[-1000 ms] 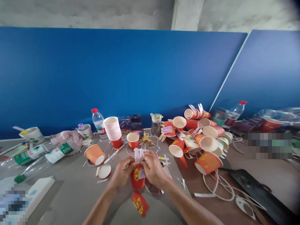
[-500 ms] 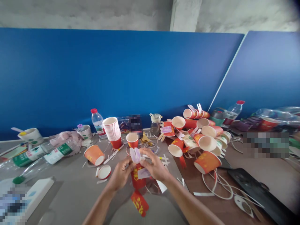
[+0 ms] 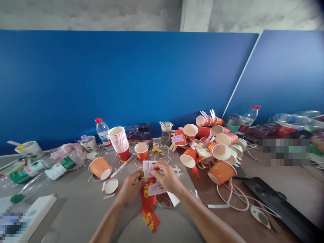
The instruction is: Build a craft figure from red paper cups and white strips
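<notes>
In the middle foreground my left hand (image 3: 130, 189) is closed on the upper left side of a red paper cup (image 3: 148, 199) with yellow lettering. A pale purple-and-white paper piece (image 3: 147, 168), shaped like two ears, stands at the cup's upper end. My right hand (image 3: 167, 176) pinches its right side between thumb and fingers. Another pale purple strip (image 3: 155, 189) sticks out from the cup's side, under the right hand. From the cup's lower end extends a red paper tail (image 3: 150, 220) with yellow lettering. How these paper pieces are joined is hard to see.
A stack of paper cups (image 3: 118, 140) and a single red cup (image 3: 141, 151) stand beyond my hands. An orange cup (image 3: 100, 168) lies at left. Cups with paper ears (image 3: 188, 158) are heaped at right, near loose white cables (image 3: 234, 202) and a black case (image 3: 272, 199).
The ear-shaped paper at the cup's top has been turned and spread slightly, and my right hand's fingers now grip its right side. The whole view has shifted a little.
</notes>
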A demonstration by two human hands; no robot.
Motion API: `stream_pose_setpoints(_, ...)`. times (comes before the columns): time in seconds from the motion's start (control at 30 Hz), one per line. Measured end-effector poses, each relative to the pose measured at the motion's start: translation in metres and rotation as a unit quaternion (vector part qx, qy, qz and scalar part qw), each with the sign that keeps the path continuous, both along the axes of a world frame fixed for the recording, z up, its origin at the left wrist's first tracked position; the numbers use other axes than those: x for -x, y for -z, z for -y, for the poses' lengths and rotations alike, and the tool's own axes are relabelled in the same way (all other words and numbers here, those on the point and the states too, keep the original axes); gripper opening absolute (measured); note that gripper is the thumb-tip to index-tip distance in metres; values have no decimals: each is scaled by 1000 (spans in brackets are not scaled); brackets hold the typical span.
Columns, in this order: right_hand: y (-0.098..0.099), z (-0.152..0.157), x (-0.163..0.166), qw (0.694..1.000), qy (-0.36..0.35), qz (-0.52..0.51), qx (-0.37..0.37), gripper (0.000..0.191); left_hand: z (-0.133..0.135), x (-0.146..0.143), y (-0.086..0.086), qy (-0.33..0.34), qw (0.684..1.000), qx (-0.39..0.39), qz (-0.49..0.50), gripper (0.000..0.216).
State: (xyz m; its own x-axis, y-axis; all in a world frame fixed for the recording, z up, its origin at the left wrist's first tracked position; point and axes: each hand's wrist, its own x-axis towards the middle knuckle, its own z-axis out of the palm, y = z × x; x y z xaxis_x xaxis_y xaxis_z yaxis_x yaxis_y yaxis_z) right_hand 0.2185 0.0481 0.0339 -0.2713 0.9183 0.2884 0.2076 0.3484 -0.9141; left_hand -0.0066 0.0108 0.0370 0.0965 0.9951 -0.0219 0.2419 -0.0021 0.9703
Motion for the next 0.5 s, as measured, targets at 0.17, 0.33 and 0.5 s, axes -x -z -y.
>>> stream_pose_setpoints(0.17, -1, 1, 1, 1000, 0, 8, -17, 22, 1, 0, 0, -6, 1000, 3, -4, 50)
stream_pose_setpoints(0.33, -3, 6, 2, 999, -14, 12, -43, 23, 0, -1, -3, -18, 1000, -15, -20, 44)
stream_pose_setpoints(0.5, -1, 14, 2, 994, 4, 53, -98, 22, 2, -1, -7, -40, 998, -27, -34, 41)
